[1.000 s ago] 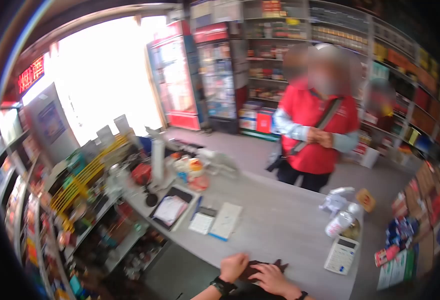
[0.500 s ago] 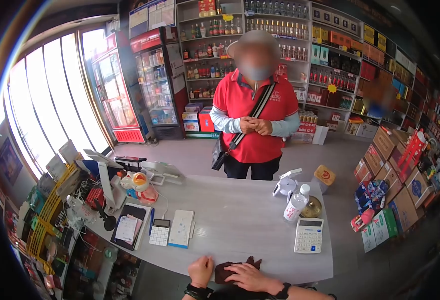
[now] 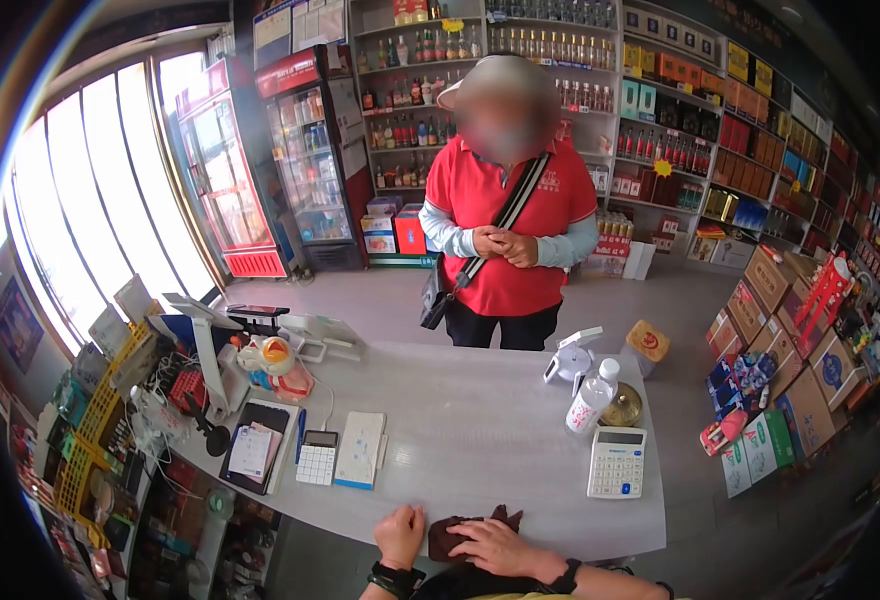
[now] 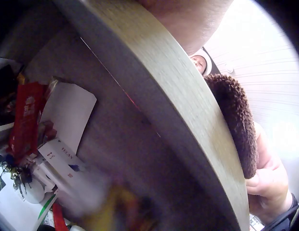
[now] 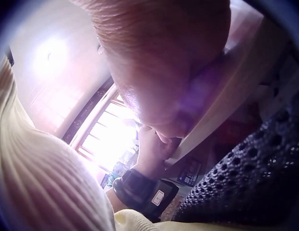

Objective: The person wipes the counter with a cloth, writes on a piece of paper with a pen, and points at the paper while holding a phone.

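A dark brown fuzzy cloth (image 3: 448, 538) lies on the counter's near edge in the head view. My right hand (image 3: 500, 548) rests on it with fingers spread. My left hand (image 3: 400, 535) sits just left of the cloth, fingers curled into a fist with nothing in it. In the left wrist view the cloth (image 4: 236, 120) hugs the counter edge, and the right hand's thumb (image 4: 255, 183) is against its lower end. The right wrist view shows the left hand (image 5: 152, 149) at the counter edge beyond the large, close right hand (image 5: 164, 72).
On the counter (image 3: 460, 430), a large calculator (image 3: 617, 465), water bottle (image 3: 593, 398) and brass-coloured pot (image 3: 622, 405) stand right. Left are a small calculator (image 3: 317, 460), notepad (image 3: 361, 448) and clipboard (image 3: 253, 450). A person in red (image 3: 510, 230) stands across the counter, hands together.
The head view has swung to the right and steadied, so the room sits further left in it. Both hands keep their places by the cloth, the right one still resting on it.
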A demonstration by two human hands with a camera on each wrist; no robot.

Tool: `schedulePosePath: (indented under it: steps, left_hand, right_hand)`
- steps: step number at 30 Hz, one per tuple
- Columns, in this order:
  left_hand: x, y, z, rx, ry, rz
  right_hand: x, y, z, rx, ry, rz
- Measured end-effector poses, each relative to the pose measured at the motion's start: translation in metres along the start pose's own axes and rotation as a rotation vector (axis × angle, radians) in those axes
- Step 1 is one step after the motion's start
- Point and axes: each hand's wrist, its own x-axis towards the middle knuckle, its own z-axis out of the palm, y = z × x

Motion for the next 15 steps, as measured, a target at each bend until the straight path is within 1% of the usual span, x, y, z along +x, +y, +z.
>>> schedulePosePath:
  steps: [6, 8, 11, 15]
  left_hand:
    - [-0.0013, -0.0020, 0.0006, 0.021, -0.024, -0.009]
    - [0.0007, -0.0009, -0.0001, 0.020, -0.006, 0.028]
    - [0.0002, -0.0005, 0.0008, -0.003, -0.005, 0.006]
    - [0.0019, 0.0000, -0.0004, -0.026, 0.001, 0.022]
  right_hand:
    - [0.0025, -0.0062, -0.0075, -0.001, -0.026, 0.029]
    - [0.0033, -0.0069, -0.0086, 0.004, -0.030, 0.028]
    - [0.0025, -0.0077, -0.0093, 0.004, -0.026, 0.035]
    - [0.0030, -0.0082, -0.0094, 0.009, -0.023, 0.042]
